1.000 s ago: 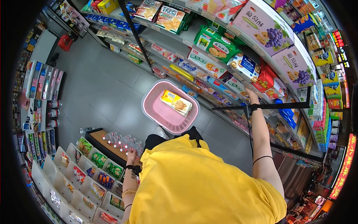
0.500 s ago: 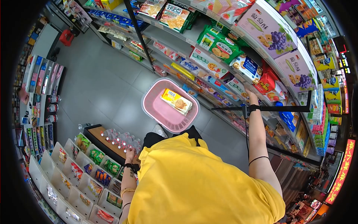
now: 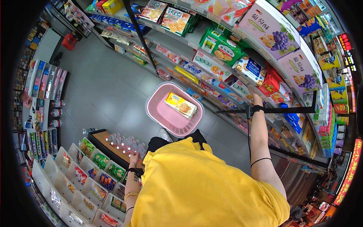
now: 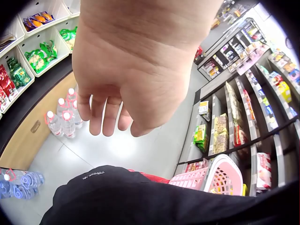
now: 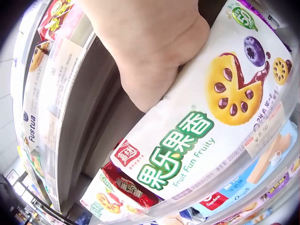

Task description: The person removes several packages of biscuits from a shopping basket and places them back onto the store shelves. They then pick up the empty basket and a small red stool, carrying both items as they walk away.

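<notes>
My right hand reaches into the shelf at a white biscuit pack printed with a blueberry tart and "Fruit Fun Fruity". In the right wrist view the hand lies against the pack's upper edge, its fingers hidden behind the pack, so I cannot tell how they hold it. My left hand hangs loose at my side with nothing in it, fingers slightly bent. On the floor ahead sits a pink basket, with a yellow and white biscuit pack inside.
Snack shelving curves along the right, with a black bar crossing near my right wrist. Several bottles stand at the lower left beside a wooden-faced stand and white snack bins. Grey tiled floor spreads ahead.
The head view shifts slightly. My right hand stays at the same white pack, and the left hand still hangs low.
</notes>
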### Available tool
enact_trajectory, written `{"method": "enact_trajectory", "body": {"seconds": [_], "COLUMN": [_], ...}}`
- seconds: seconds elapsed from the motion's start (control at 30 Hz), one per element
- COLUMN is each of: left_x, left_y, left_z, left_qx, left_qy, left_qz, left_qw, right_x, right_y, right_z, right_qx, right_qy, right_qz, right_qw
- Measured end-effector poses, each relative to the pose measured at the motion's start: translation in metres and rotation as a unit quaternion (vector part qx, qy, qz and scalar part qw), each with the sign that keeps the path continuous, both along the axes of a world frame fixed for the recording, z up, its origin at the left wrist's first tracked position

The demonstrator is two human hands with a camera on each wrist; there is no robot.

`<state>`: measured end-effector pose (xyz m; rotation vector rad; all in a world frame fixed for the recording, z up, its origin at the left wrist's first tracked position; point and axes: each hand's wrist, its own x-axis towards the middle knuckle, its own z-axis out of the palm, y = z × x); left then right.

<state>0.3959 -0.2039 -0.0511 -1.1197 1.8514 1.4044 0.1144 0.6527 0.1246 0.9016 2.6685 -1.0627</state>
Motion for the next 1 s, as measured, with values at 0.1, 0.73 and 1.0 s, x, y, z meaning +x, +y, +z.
{"method": "enact_trajectory", "body": {"seconds": [0.1, 0.73, 1.0], "left_x": [-0.002, -0.007, -0.009], "left_y": [-0.001, 0.009, 0.01], "left_z": [-0.001, 0.012, 0.014], "left_qx": [-0.002, -0.11, -0.131], "left_qy": [0.007, -0.003, 0.0], "left_qz": [-0.004, -0.065, -0.086], "left_qw": [1.0, 0.992, 0.988], "right_x": [0.001, -0.006, -0.013], "right_y": [0.002, 0.062, 0.043], "right_z": [-0.004, -0.096, -0.071], "right_qx": [-0.035, 0.15, 0.17], "right_qy": [0.02, 0.057, -0.06], "right_qz": [-0.025, 0.14, 0.081], "right_qw": [0.999, 0.977, 0.98]}}
